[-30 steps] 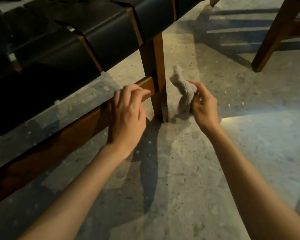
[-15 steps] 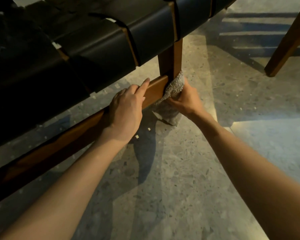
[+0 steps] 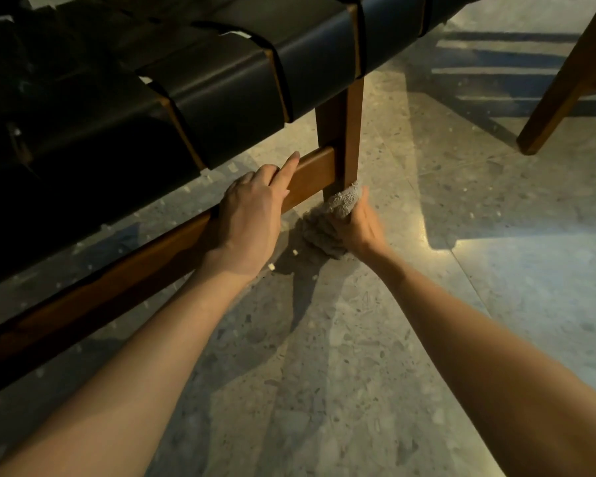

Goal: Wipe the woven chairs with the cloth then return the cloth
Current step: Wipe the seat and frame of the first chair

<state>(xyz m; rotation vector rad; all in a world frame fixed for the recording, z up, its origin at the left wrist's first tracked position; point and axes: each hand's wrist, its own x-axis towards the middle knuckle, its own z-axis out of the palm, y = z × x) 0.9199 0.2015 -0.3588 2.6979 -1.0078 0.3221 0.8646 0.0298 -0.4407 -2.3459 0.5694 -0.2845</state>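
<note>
Both bare forearms reach forward; the left hand curls downward, forefinger extended, and the right hand is clenched, slightly blurred.

Right hand fingers hidden behind cloth.
</note>
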